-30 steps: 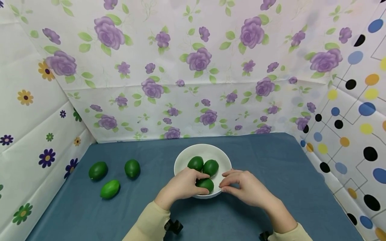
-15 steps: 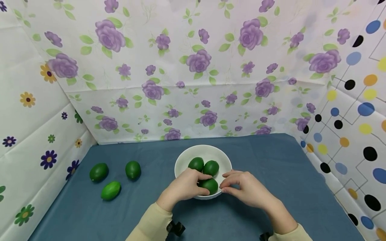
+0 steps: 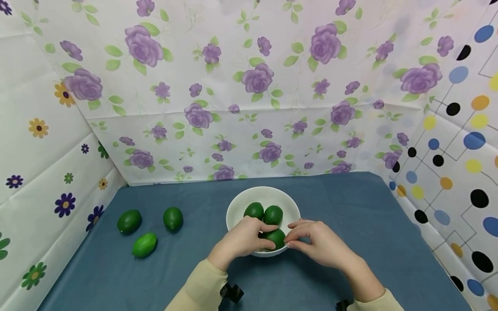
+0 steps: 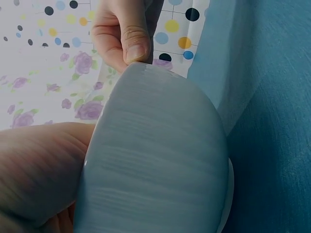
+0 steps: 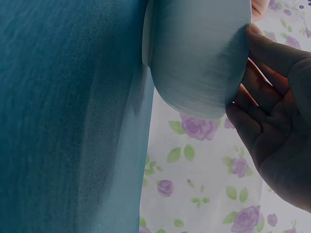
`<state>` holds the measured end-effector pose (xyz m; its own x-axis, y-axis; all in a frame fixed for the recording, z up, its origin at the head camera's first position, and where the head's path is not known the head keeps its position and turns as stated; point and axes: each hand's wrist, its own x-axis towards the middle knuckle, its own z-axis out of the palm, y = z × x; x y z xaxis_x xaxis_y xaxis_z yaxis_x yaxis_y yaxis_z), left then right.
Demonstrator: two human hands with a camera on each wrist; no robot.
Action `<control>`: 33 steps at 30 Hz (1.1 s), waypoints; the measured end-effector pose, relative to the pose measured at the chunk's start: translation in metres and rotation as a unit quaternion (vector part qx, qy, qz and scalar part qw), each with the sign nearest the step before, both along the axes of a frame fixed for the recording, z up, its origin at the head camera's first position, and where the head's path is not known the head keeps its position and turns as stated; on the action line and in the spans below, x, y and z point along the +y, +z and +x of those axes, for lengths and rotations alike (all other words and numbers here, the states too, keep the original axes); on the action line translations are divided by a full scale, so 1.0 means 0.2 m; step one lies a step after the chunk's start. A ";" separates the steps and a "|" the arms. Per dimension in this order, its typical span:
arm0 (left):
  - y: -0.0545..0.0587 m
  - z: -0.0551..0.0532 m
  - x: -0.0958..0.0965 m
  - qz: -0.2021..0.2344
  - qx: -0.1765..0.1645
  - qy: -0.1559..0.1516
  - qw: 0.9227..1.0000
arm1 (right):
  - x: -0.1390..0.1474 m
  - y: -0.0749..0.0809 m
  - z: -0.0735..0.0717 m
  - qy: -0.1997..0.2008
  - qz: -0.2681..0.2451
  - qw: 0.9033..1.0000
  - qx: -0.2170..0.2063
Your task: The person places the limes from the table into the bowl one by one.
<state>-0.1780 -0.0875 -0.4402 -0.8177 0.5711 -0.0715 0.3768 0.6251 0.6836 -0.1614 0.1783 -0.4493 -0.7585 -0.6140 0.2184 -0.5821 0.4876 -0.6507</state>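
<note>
A white bowl (image 3: pixel 238 206) stands near the middle of the blue cloth, with three dark green limes inside. My left hand (image 3: pixel 242 237) reaches over its near left rim, thumb and fingers around the nearest lime (image 3: pixel 275 238). Behind it in the bowl lie two more, a left lime (image 3: pixel 253 210) and a right lime (image 3: pixel 273 214). My right hand (image 3: pixel 320 242) holds the bowl's right rim between thumb and fingers. In the left wrist view the outer wall of the bowl (image 4: pixel 155 145) hides the limes. The right wrist view shows my right fingers (image 5: pixel 243 121) against the rim.
Left of the bowl, three limes lie on the blue cloth (image 3: pixel 194 276): a dark one (image 3: pixel 129 221), another dark one (image 3: pixel 173 219) and a brighter green one (image 3: pixel 144 245). A flowered sheet (image 3: pixel 218 142) hangs behind, and patterned sheets flank both sides.
My left hand and the nearest lime have shifted slightly to the right inside the bowl. The right hand stays on the rim. The head view has drifted a little.
</note>
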 end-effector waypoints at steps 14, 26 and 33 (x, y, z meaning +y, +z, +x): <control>0.00 0.01 -0.02 -0.015 0.043 0.013 0.999 | 0.01 -0.01 0.00 0.001 -0.001 1.000 0.014; 0.02 0.03 -0.07 -0.007 0.059 0.046 0.997 | 0.01 -0.01 -0.01 0.005 -0.001 1.000 0.008; 0.02 0.06 -0.14 0.051 0.141 0.070 0.986 | 0.01 -0.01 -0.01 0.009 -0.005 1.000 0.005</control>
<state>-0.1668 -0.1156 -0.4357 -0.8684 0.4435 0.2218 0.4755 0.6175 0.6266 -0.1636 0.1793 -0.4505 -0.7449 -0.6254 0.2323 -0.5976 0.4708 -0.6490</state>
